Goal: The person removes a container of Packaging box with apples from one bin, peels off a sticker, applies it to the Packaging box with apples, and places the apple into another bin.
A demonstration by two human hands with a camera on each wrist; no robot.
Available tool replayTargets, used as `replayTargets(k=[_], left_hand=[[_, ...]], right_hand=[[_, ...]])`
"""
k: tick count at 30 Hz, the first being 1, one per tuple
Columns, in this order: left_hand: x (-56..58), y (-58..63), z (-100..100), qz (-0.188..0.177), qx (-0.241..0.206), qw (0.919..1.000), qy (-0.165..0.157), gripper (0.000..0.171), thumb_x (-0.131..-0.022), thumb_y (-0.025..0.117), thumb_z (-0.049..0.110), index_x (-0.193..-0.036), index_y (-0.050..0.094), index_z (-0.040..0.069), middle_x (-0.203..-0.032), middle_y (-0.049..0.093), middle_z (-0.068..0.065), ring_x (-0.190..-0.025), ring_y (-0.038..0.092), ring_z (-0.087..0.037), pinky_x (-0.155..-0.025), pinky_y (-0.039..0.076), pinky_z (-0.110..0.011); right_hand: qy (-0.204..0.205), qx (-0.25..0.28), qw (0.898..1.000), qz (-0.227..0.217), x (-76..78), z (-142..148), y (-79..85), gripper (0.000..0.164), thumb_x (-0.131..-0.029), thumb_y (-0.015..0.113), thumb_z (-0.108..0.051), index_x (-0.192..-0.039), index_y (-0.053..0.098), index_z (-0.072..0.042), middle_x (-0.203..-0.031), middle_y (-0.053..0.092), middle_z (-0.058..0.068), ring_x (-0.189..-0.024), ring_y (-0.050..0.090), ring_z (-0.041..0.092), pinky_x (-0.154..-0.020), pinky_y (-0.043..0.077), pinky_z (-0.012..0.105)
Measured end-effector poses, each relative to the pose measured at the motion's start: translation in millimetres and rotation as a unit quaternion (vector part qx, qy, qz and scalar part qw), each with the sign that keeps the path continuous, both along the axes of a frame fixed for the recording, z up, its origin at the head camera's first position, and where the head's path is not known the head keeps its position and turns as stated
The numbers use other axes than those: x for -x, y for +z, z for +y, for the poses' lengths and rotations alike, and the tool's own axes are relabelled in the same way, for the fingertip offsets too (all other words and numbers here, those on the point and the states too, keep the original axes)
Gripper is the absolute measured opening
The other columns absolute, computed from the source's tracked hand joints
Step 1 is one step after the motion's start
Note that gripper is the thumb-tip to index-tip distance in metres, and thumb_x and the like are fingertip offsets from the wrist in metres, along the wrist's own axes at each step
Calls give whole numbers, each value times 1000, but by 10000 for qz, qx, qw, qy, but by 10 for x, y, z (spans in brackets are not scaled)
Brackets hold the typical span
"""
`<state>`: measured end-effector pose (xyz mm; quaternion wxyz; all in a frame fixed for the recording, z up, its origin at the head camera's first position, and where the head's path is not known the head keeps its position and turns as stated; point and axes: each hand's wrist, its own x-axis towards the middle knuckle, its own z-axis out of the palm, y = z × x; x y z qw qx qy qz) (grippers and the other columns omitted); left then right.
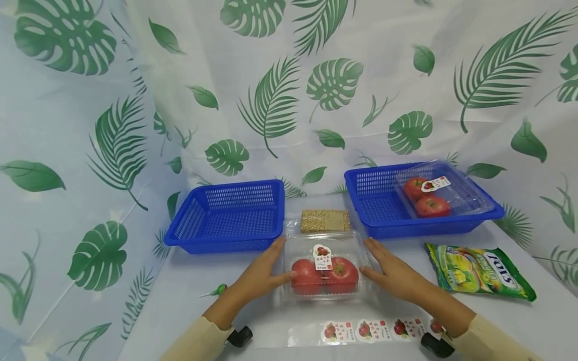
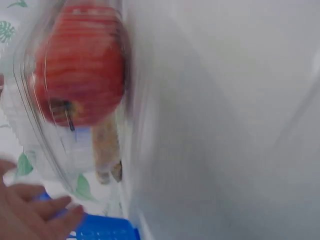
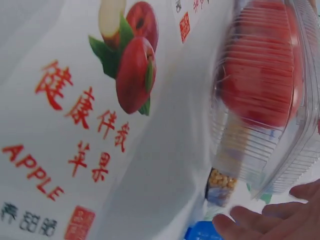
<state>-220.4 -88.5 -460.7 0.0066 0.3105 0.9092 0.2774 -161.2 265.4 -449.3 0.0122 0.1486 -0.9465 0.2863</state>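
Seen from the head camera, a person's left hand (image 1: 262, 273) and right hand (image 1: 392, 275) flank a clear clamshell box of apples (image 1: 323, 273) at the middle of the white desk (image 1: 519, 321), fingers straight and flat against its two short sides, neither hand curled round it. Lifting it well would seem to call for even pressure from both palms, low on the walls, so the thin plastic neither buckles nor pops its lid. Just behind the box lies a wrapped cereal bar (image 1: 325, 220); beyond it stand an empty blue basket (image 1: 230, 215) at left and a second blue basket (image 1: 384, 200) at right, which already holds another apple box (image 1: 440, 193). A green snack bag (image 1: 479, 271) lies to the right, and a sticker strip (image 1: 361, 331) runs along the near edge, close enough under the wrists to be dragged. The left wrist camera, blurred, shows one apple (image 2: 80, 65) behind ribbed plastic, the cereal bar (image 2: 106, 150) past it, and straight fingertips (image 2: 37, 215) at the lower edge; contact cannot be judged there. The right wrist camera shows an apple sticker (image 3: 85, 120) large in front, the apple box (image 3: 265, 95) beyond, and open fingers (image 3: 270, 217) below it.
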Motion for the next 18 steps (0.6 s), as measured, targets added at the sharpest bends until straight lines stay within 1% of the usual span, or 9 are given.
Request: replayTargets(k=[3, 5, 6, 8, 10, 12, 15, 17, 18], left_hand=[[-47, -15, 20, -452, -463, 9973, 355, 98, -85, 61, 65, -157, 7, 27, -157, 26, -9, -136, 38, -31, -105, 38, -51], [-75, -32, 36, -810, -824, 9921, 482, 99, -85, 64, 61, -158, 10, 21, -155, 30, -14, -127, 48, -34, -99, 44, -50], [-91, -40, 45, -1004, -1004, 9884, 543, 100, -86, 65, 59, -157, 11, 16, -154, 31, -16, -123, 52, -35, -97, 46, -50], [-121, -58, 65, -1470, -1311, 9778, 720, 100, -87, 66, 56, -156, 11, 8, -154, 30, -18, -119, 55, -37, -93, 49, -49], [-154, -77, 80, -1917, -1540, 9653, 882, 100, -88, 65, 55, -154, 12, 1, -152, 31, -22, -120, 54, -40, -89, 52, -47], [-189, -99, 96, -2430, -1832, 9475, 976, 98, -89, 65, 53, -152, 15, -4, -148, 37, -26, -119, 54, -40, -83, 55, -45], [-218, -136, 122, -3193, -2444, 9107, 945, 92, -90, 67, 45, -149, 20, -7, -137, 49, -28, -116, 57, -37, -75, 58, -42], [-230, -150, 139, -3520, -2888, 8857, 904, 88, -89, 71, 39, -147, 23, -7, -128, 55, -26, -110, 60, -33, -72, 58, -41], [-234, -151, 144, -3614, -3083, 8754, 899, 87, -88, 73, 35, -146, 24, -8, -124, 58, -24, -108, 61, -32, -71, 58, -42]], right_hand=[[-59, 327, 9986, -416, 6, -4, -3, 83, -98, 51, -50, -154, 14, -1, -155, 17, 29, -133, 34, 49, -104, 27, 66], [-102, 558, 9957, -728, 19, -9, -12, 86, -98, 51, -50, -154, 9, 0, -153, 19, 31, -128, 41, 48, -103, 32, 64], [-127, 685, 9936, -893, 28, -10, -15, 88, -98, 52, -50, -154, 8, 1, -152, 21, 33, -127, 42, 49, -102, 33, 64], [-218, 1009, 9865, -1269, 42, -10, -25, 89, -97, 54, -47, -152, 7, 5, -149, 24, 36, -129, 38, 51, -101, 35, 62], [-357, 1407, 9747, -1701, 56, -6, -36, 90, -97, 56, -45, -151, 8, 8, -146, 27, 38, -130, 36, 51, -99, 39, 60], [-439, 1885, 9583, -2105, 71, -3, -47, 89, -96, 57, -43, -149, 10, 12, -146, 26, 39, -132, 33, 51, -98, 41, 59], [-488, 2446, 9355, -2501, 91, 7, -64, 87, -97, 57, -40, -148, 12, 14, -148, 22, 38, -130, 36, 50, -95, 45, 57], [-479, 2703, 9251, -2622, 104, 11, -70, 84, -98, 56, -38, -147, 13, 14, -149, 22, 37, -129, 38, 50, -94, 45, 57], [-493, 2782, 9221, -2644, 110, 12, -71, 81, -98, 55, -37, -147, 15, 13, -148, 24, 36, -128, 38, 50, -94, 46, 56]])
